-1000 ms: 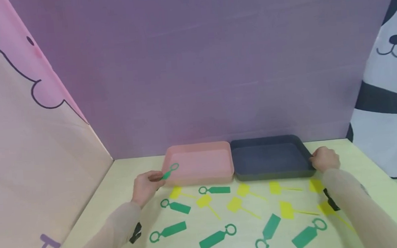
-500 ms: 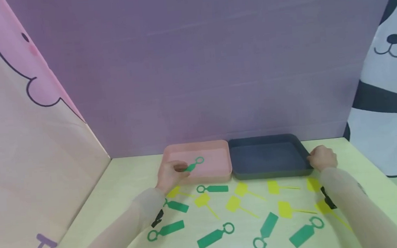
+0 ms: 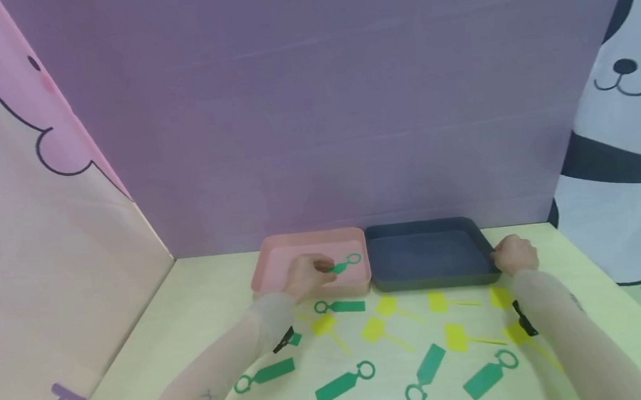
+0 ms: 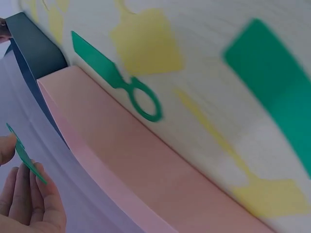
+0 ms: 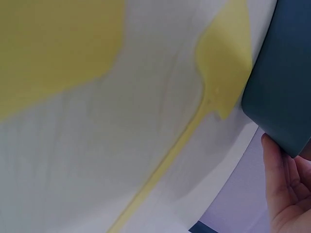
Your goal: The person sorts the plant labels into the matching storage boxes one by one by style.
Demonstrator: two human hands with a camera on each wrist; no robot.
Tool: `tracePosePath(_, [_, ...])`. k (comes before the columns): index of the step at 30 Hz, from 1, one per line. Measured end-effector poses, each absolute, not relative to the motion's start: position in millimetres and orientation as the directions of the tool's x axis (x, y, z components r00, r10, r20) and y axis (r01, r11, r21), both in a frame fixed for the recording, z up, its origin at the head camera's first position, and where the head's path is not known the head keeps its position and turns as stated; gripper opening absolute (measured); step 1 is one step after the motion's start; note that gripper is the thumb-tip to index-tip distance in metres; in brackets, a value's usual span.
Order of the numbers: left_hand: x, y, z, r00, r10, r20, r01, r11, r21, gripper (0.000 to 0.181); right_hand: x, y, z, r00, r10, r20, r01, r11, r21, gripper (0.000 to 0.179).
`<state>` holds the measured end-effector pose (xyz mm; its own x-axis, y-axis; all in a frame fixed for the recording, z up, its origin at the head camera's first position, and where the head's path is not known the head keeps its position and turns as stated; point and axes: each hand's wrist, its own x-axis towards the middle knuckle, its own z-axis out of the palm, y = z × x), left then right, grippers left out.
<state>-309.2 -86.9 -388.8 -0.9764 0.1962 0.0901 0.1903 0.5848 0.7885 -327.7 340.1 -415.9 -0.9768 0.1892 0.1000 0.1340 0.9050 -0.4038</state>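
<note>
In the head view my left hand (image 3: 306, 275) is over the pink tray (image 3: 276, 257), pinching a green tag (image 3: 339, 267) with a ring at its far end. The left wrist view shows that tag (image 4: 28, 162) between thumb and fingers, above the tray wall (image 4: 121, 141). My right hand (image 3: 516, 255) grips the right edge of the dark blue tray (image 3: 426, 254). Seen from the right wrist, its fingers (image 5: 276, 179) lie against the tray's corner (image 5: 284, 97); the thumb is mostly hidden.
Several green ring tags (image 3: 338, 389) and yellow tags with thin stems (image 3: 457, 337) lie scattered on the pale table (image 3: 193, 310) before the trays. The two trays stand side by side against a purple cloth backdrop (image 3: 315, 131). My left forearm partly covers some tags.
My left hand has moved right with the green tag, from the pink tray's left edge to over its inside. The right hand stays at the dark blue tray's edge.
</note>
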Motion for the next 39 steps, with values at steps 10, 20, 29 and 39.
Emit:
tracePosePath(10, [-314.6,-48.3,-383.4,-0.976,0.215,0.045,0.159,0.547,0.822,0.033,-331.5,337.7,-419.0,-0.978,0.192,0.084,0.144,0.906,-0.397,0.028])
tracePosePath(20, [-324.9,-5.5,-377.3,-0.967,0.254,-0.006,0.122,0.482,0.867,0.03,-330.3,342.3,-416.9,-0.975,0.198,0.097,0.142,0.901,-0.409,0.029])
tracePosePath(29, [-331.4,29.0,-379.2,-0.957,0.288,-0.031,0.119,0.488,0.865,0.028,-329.3,341.2,-416.0,-0.975,0.196,0.104,0.138,0.903,-0.406,0.03])
tracePosePath(39, [-339.6,50.7,-394.6,-0.913,0.408,-0.003,0.302,0.681,0.667,0.031,-327.7,339.1,-416.8,-0.976,0.192,0.103,0.134,0.902,-0.409,0.029])
